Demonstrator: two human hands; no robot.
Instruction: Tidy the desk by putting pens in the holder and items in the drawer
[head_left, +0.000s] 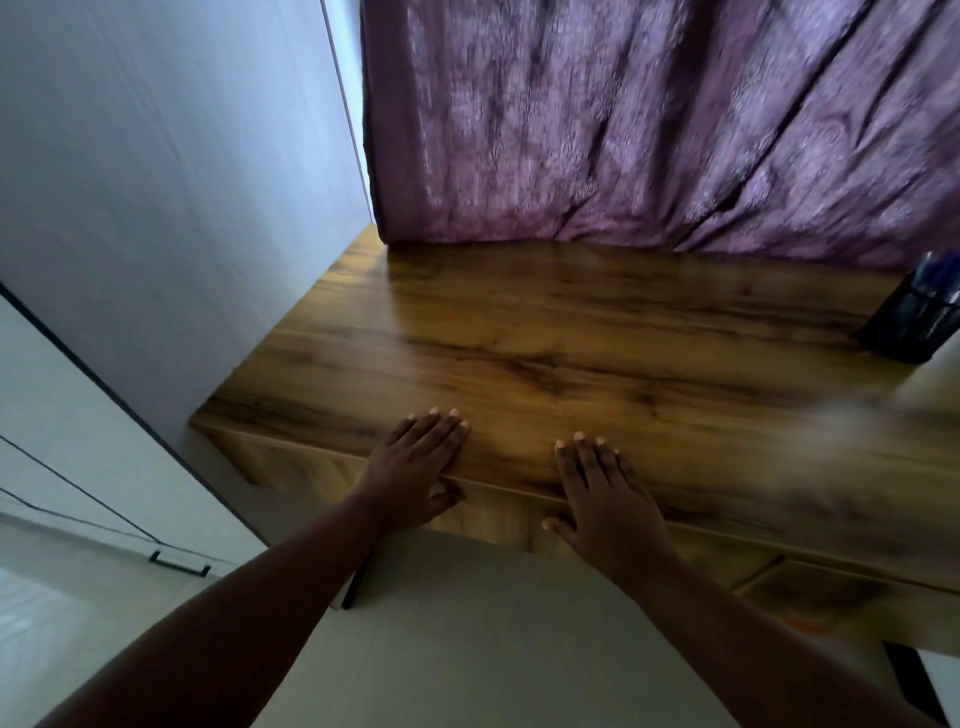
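A wooden desk (571, 322) fills the middle of the head view. My left hand (415, 467) lies flat on its front edge, fingers spread, holding nothing. A little to the right, my right hand (608, 493) rests flat on the same edge, thumb hanging over the front, also holding nothing. At the far right edge stands a dark pen holder (914, 325) with blue pens (935, 270) sticking out of it. Below the desktop at the right, a drawer front (810, 587) shows; whether it is pushed fully in I cannot tell.
A purple patterned curtain (649, 130) hangs behind the desk. A pale cabinet wall (156, 182) stands at the left, with a black handle (179, 564) low down. A dark desk leg (358, 579) and light floor (467, 649) lie below. The picture is motion-blurred at the right.
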